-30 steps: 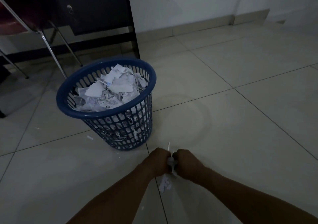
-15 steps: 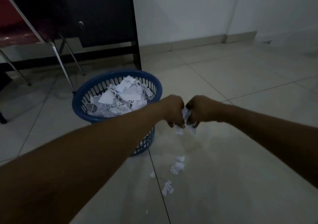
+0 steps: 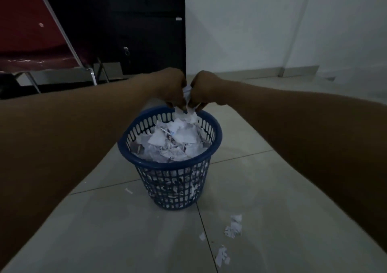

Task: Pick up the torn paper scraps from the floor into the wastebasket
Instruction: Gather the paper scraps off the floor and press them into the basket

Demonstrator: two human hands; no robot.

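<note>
Both hands (image 3: 189,90) pinch scraps (image 3: 187,96) (white) over the wastebasket (image 3: 173,180)

A blue plastic wastebasket (image 3: 170,157) with smooth, faintly shiny lattice walls holds a heap of white paper scraps (image 3: 171,140), matt and rough-edged where torn, and the same crumpled paper shows in a bunch (image 3: 187,96) pinched between the bare left hand (image 3: 170,88) and right hand (image 3: 204,89). More torn paper bits (image 3: 233,226) lie on the floor (image 3: 272,189), which is pale glazed tile, smooth with a dull sheen and thin grout lines. Behind stand a dark cabinet (image 3: 134,25) with a smooth matt face and a small metal lock (image 3: 126,51), and a chair (image 3: 27,34) with a glossy red seat and shiny metal legs (image 3: 93,75).
</note>
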